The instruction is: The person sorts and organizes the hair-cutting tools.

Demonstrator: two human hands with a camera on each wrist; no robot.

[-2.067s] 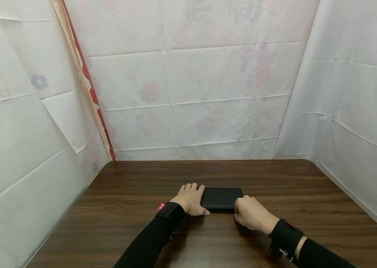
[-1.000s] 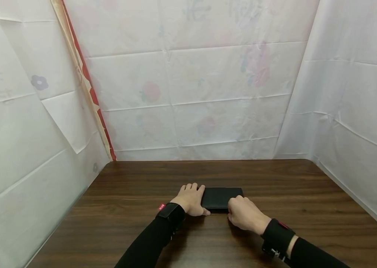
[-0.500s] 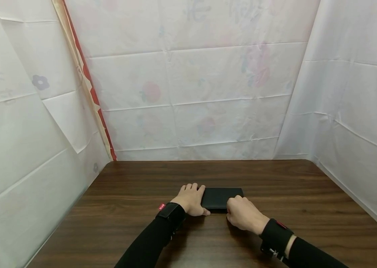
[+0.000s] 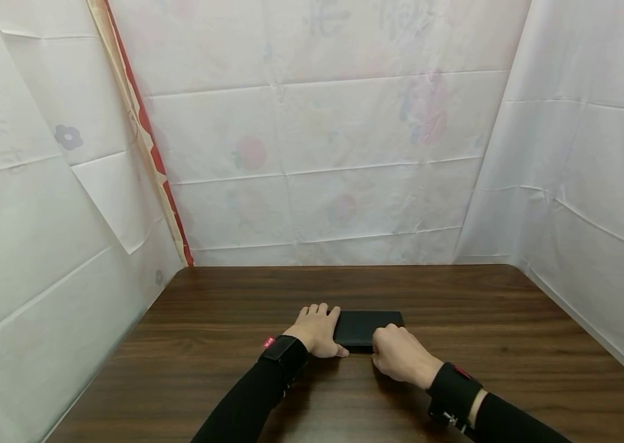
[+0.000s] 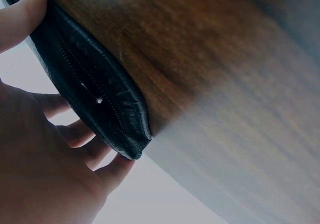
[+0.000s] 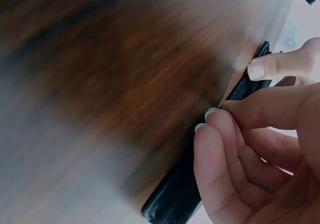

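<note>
A flat black zippered wallet (image 4: 366, 326) lies on the wooden table in the head view. My left hand (image 4: 316, 331) grips its left end, thumb at the near corner and fingers spread along the side. From the left wrist, the end shows a zipper track (image 5: 75, 64) and a small pale metal bit (image 5: 99, 100). Thumb and fingertips of my right hand (image 4: 402, 354) pinch together at the near long edge, right of its middle. The right wrist view shows those fingers curled at the wallet's edge (image 6: 175, 196); they hide the zipper pull.
The brown wooden table (image 4: 223, 307) reaches to white sheeting (image 4: 317, 203) at the back and both sides. A red-edged strip (image 4: 151, 147) runs down the left back corner. Both wrists wear black straps (image 4: 453, 389).
My right hand has slid left along the wallet's near edge, quickly at first, then slowly. The left hand and the wallet have stayed in place.
</note>
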